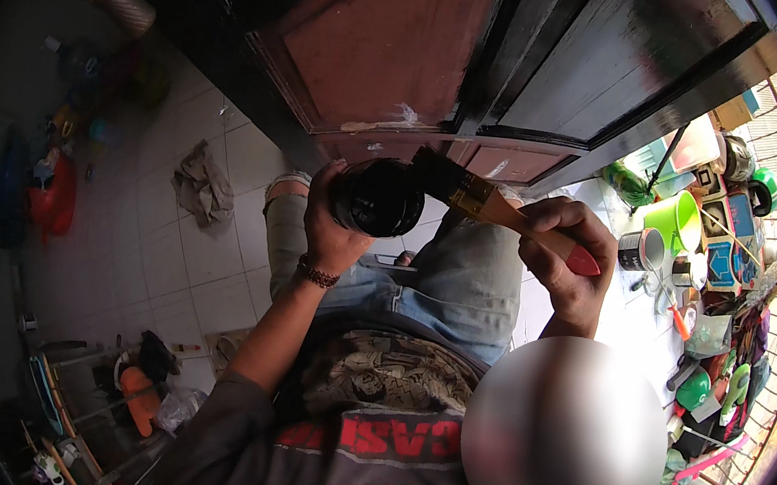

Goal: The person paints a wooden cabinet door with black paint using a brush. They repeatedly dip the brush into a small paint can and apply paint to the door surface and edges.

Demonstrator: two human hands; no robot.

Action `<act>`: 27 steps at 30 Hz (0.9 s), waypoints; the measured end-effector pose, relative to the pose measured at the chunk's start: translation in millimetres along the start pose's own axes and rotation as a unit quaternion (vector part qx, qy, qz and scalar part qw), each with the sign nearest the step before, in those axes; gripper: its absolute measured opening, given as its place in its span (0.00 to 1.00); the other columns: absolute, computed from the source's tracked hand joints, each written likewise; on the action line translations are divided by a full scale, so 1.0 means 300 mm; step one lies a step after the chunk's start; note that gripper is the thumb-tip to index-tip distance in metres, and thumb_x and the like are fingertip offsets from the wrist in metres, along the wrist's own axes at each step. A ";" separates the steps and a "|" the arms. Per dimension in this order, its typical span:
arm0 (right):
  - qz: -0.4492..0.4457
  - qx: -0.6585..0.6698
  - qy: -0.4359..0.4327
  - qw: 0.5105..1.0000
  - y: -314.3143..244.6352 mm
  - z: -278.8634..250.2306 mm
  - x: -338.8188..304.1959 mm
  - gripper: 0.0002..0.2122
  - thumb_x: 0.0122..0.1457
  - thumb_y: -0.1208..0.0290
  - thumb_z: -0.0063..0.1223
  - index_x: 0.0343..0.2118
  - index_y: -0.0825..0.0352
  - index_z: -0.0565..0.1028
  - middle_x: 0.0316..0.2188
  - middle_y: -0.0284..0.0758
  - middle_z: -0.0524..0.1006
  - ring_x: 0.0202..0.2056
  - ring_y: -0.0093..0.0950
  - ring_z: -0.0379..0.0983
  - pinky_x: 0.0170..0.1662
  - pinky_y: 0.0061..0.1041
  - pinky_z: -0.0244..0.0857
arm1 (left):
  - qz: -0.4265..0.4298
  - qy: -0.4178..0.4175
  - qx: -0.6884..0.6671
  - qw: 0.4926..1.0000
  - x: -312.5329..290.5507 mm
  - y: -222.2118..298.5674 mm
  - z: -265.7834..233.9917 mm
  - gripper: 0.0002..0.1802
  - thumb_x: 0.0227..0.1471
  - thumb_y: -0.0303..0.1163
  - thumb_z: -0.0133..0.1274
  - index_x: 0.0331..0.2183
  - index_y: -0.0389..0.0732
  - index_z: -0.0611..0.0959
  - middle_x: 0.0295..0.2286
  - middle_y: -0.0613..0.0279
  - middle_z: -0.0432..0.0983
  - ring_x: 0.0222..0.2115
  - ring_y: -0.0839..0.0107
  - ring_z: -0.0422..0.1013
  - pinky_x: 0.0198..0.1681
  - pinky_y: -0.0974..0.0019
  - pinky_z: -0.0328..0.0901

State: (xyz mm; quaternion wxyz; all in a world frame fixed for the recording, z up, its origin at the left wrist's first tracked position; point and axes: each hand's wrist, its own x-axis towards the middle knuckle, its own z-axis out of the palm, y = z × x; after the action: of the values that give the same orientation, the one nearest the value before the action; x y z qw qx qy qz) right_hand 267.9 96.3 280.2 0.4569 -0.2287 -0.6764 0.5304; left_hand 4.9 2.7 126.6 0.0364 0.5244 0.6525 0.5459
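Head view: the left hand (333,225) grasps the dark can (345,207) before the door (381,60); the right hand (579,250) clasps the paintbrush (507,213) by its handle, bristles (435,173) at the can's rim. I would keep the can level and draw the bristles lightly across that rim, shedding any excess.

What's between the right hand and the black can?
The paintbrush, in the head view: the right hand holds it, and its dark bristles reach the black can at its rim; actual contact I can't tell.
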 end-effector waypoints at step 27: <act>-0.012 -0.285 -0.239 0.928 -0.098 0.248 0.186 0.04 0.41 0.77 0.64 0.22 0.64 0.81 0.21 0.39 0.80 0.24 0.39 0.79 0.28 0.32 0.72 | 0.115 0.062 0.030 0.991 0.016 0.025 -0.076 0.45 0.36 0.33 0.73 0.55 0.36 0.70 0.55 0.48 0.67 0.58 0.48 0.63 0.62 0.50 0.58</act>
State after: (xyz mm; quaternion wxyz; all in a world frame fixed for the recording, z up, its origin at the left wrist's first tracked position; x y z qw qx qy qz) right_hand 182.2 93.1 326.9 0.2038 -0.2073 -0.8909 0.3489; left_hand -6.7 -10.4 143.8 -0.0827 0.5619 0.6051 0.5580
